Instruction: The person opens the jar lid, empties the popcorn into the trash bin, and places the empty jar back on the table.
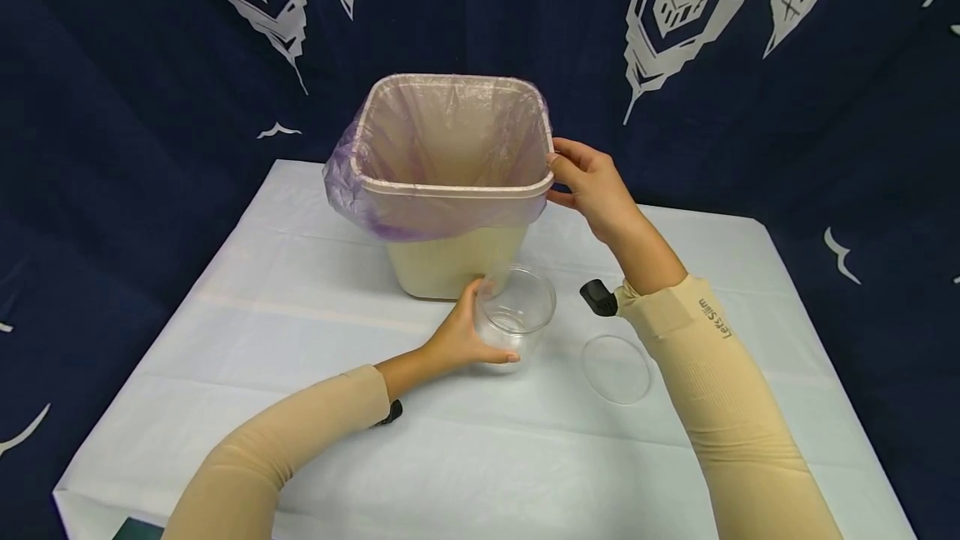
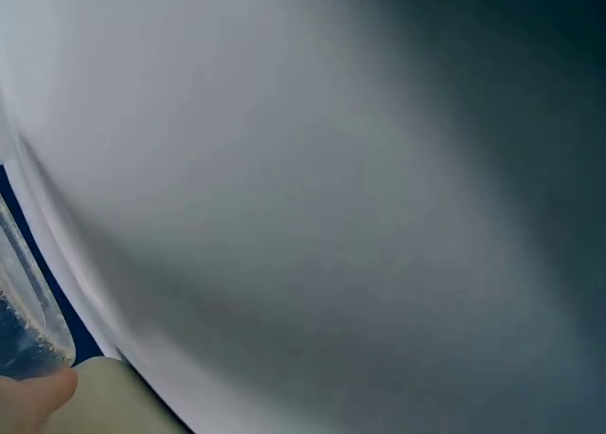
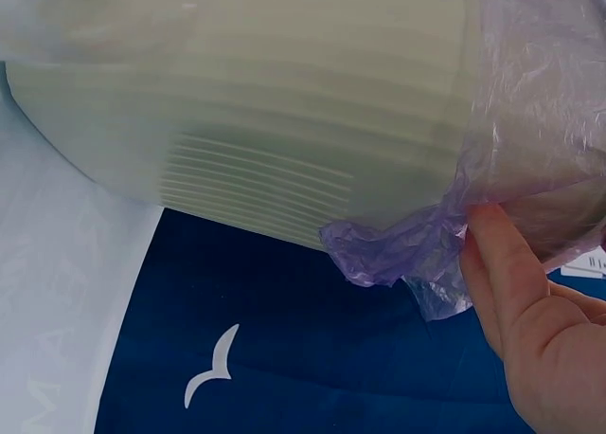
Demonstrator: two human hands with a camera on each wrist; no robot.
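A cream trash can (image 1: 450, 265) stands upright on the table, and a thin purple liner bag (image 1: 420, 217) is folded over its rim. My right hand (image 1: 598, 190) pinches the can's right rim through the liner; in the right wrist view its fingers (image 3: 511, 263) lie against the purple plastic. In front of the can, my left hand (image 1: 459, 338) holds a clear round plastic container (image 1: 517, 307) from its left side, thumb in front and fingers behind. The left wrist view catches only part of this container (image 2: 28, 320) and a bit of thumb.
A clear round lid (image 1: 617, 369) lies flat on the table to the right of the container. White cloth covers the table (image 1: 525, 457). Behind it hangs a dark blue curtain (image 1: 465, 15) with white prints. A dark green corner (image 1: 137, 530) shows at the lower left.
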